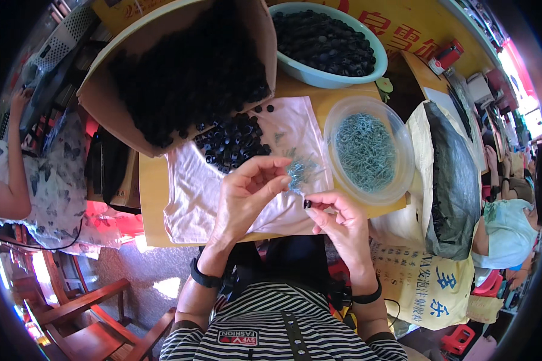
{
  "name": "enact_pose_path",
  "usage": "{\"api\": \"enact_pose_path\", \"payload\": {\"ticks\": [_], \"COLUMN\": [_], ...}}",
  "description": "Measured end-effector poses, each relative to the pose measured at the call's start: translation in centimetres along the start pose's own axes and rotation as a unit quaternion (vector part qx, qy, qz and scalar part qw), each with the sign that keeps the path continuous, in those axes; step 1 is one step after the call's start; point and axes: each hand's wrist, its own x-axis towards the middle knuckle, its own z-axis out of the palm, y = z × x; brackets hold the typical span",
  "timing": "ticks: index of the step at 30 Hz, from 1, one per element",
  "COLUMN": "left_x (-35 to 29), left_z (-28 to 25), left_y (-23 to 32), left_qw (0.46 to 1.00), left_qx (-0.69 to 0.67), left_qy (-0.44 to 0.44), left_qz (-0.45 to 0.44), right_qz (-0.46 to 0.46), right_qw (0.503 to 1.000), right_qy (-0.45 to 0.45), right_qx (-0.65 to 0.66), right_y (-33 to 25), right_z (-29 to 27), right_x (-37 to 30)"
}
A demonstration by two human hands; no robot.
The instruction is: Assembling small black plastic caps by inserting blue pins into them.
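My right hand [340,221] pinches a small black plastic piece [307,204] between thumb and forefinger. Close by on the left, my left hand [247,189] is closed, its thumb and fingertips together; whatever lies between them is too small to make out. Just beyond both hands, a loose heap of thin silvery pins or screws [300,170] lies on a pale pink cloth [190,207]. Farther back on that cloth is a pile of small black parts [232,144]. A clear plastic tub [407,171] full of similar silvery pieces stands right of my right hand.
A big cardboard box [96,99] of black parts tilts toward the cloth at back left. Behind is a pale green basin [319,78] of black pieces. A sack with a dark liner [454,192] stands at right, a wooden chair [96,334] at lower left. Other people sit on both sides.
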Motion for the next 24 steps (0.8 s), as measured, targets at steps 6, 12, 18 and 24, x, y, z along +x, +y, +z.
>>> {"api": "enact_pose_path", "payload": {"ticks": [6,12,18,24], "left_x": [-3.5,-5.2,-5.3,-5.0], "left_z": [-1.0,-0.6,-0.1,-0.2], "left_y": [-0.2,0.9,0.3,-0.6], "left_qw": [0.996,0.984,0.98,0.984], "left_qx": [-0.085,-0.179,-0.192,-0.166], "left_qy": [-0.007,0.012,0.022,0.038], "left_qz": [0.007,0.007,0.046,0.056], "right_qz": [0.081,0.156,0.17,0.167], "right_qw": [0.96,0.908,0.89,0.9], "right_qy": [-0.05,-0.082,-0.11,-0.112], "right_qx": [0.262,0.38,0.409,0.386], "right_y": [-0.7,-0.8,-0.6,-0.6], "right_z": [0.2,0.8,1.4,2.2], "right_x": [0.4,0.3,0.3,0.4]}}
